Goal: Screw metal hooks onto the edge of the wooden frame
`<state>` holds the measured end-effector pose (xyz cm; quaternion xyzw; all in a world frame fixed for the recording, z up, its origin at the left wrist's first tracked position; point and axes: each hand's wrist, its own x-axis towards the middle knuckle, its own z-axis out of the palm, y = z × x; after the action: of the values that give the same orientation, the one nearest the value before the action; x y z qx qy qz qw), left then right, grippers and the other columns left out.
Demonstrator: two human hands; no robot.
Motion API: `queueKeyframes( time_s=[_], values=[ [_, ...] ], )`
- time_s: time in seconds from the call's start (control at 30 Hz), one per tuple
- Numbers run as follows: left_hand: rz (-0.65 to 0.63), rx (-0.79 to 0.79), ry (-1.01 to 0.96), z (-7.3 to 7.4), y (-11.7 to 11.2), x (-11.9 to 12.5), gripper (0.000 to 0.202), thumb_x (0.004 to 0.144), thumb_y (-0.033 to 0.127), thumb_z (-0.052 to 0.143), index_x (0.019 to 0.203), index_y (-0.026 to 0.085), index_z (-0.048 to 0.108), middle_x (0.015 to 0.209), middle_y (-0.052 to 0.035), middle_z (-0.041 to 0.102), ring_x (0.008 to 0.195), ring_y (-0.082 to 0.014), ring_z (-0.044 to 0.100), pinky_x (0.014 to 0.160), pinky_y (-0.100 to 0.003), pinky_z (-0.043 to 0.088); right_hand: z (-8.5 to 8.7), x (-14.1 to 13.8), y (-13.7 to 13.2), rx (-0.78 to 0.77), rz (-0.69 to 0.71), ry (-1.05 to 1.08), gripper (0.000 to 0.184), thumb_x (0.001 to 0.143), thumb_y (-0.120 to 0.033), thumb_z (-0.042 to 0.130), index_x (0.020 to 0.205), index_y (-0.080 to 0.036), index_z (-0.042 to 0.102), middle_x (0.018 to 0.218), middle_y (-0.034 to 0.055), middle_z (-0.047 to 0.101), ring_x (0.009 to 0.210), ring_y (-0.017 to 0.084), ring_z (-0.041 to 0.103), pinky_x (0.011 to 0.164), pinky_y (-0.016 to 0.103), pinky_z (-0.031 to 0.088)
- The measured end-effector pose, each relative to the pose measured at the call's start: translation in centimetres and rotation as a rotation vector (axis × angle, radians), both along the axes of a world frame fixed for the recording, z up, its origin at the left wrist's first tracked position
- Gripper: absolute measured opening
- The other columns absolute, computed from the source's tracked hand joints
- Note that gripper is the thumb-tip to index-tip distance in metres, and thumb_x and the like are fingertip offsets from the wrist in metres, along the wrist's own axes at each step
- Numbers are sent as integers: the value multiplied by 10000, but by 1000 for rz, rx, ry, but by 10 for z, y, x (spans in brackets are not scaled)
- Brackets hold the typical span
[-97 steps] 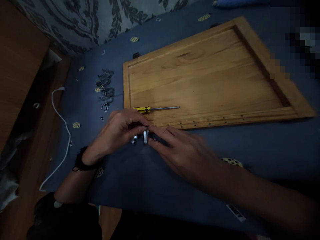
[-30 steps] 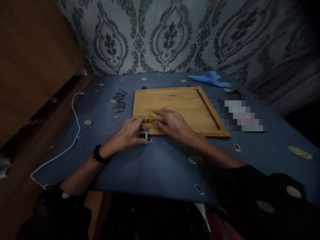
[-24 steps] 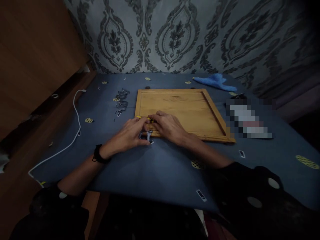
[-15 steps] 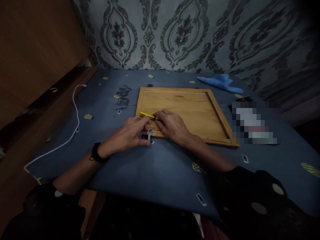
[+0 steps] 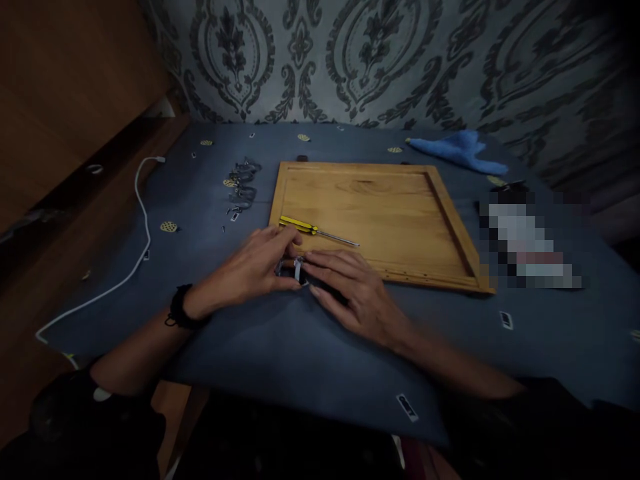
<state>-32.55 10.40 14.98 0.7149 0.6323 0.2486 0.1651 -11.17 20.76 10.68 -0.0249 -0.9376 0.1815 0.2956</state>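
A small metal fitting [image 5: 299, 269] sits at the near edge of a framed wooden panel [image 5: 360, 200], toward that edge's left end. The left hand [image 5: 250, 267] grasps it, thumb at the lower end and fingers curled over by the panel's rim. The right hand [image 5: 363, 293] lies palm down on the other side, its fingertips right at the fitting; whether they pinch it cannot be told. Further along the same rim, small dark holes show in the wood.

On the panel, just beyond the hands, lies a screwdriver [image 5: 299, 225] with a yellow and black handle, its shaft pointing to the right. The panel rests flat on a dark blue printed cloth [image 5: 250, 367]. To its left is a loose cluster of metal hardware [image 5: 243, 190], with a small screw [image 5: 223, 229] nearer the person.

A white cable [image 5: 145, 213] curves along the left side of the cloth. At the far right lies a crumpled blue rag [image 5: 463, 150], and nearer, beside the panel, a pixelated object [image 5: 530, 243]. A wall [image 5: 300, 67] with a dark ornamental pattern rises behind.
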Motion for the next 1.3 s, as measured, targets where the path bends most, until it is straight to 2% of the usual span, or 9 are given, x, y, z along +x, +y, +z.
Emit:
queueKeyframes(
  time_s=[0.23, 0.4, 0.6, 0.83, 0.97, 1.17, 1.3],
  values=[
    [-15, -64, -18, 9, -1, 1, 494, 787, 304, 845, 1150, 203, 526, 1159, -75, 670, 1160, -286, 604, 986, -429, 499, 1, -4, -2, 81, -15, -77, 348, 1037, -268, 515, 1325, -136, 658, 1349, 174, 698, 1274, 311, 639, 1038, 540, 535],
    [-16, -56, -19, 9, -2, 1, 488, 803, 338, 836, 1157, 216, 523, 1194, -80, 661, 1161, -282, 605, 1013, -437, 500, 2, -5, -4, 119, -18, -163, 366, 1057, -278, 464, 1355, -158, 640, 1407, 163, 669, 1343, 301, 597, 1082, 556, 507],
    [-4, -47, -33, 7, -2, 1, 495, 784, 306, 850, 1153, 216, 533, 1193, -83, 662, 1182, -284, 604, 1011, -430, 507, 2, -5, -5, 164, -49, -206, 386, 1066, -276, 447, 1372, -140, 638, 1425, 157, 662, 1391, 296, 565, 1150, 570, 456],
    [-6, -55, -10, 9, -1, 1, 495, 787, 337, 854, 1140, 218, 527, 1202, -78, 663, 1172, -280, 602, 992, -417, 513, 1, -5, -4, 129, -29, -198, 397, 1067, -264, 437, 1391, -129, 622, 1432, 167, 655, 1408, 283, 555, 1165, 553, 451],
    [-7, -40, 16, 7, -2, 2, 481, 793, 338, 842, 1141, 221, 531, 1145, -65, 673, 1111, -273, 614, 941, -405, 526, 0, -4, -2, 96, -20, -202, 403, 1047, -249, 476, 1411, -139, 611, 1431, 171, 655, 1411, 288, 553, 1177, 570, 433],
    [-4, -21, 25, 6, -4, 1, 494, 802, 342, 843, 1166, 225, 530, 1196, -77, 661, 1154, -276, 603, 986, -416, 514, -1, -3, 0, 92, -11, -214, 427, 1049, -267, 466, 1444, -156, 584, 1448, 152, 646, 1430, 273, 533, 1184, 557, 431],
    [-20, -43, 20, 8, -4, 1, 459, 835, 351, 806, 1185, 232, 535, 1183, -75, 664, 1132, -273, 600, 966, -421, 513, -1, -3, 0, 77, -7, -206, 463, 1026, -244, 516, 1481, -172, 560, 1468, 149, 630, 1434, 285, 527, 1182, 591, 427]
  ],
)
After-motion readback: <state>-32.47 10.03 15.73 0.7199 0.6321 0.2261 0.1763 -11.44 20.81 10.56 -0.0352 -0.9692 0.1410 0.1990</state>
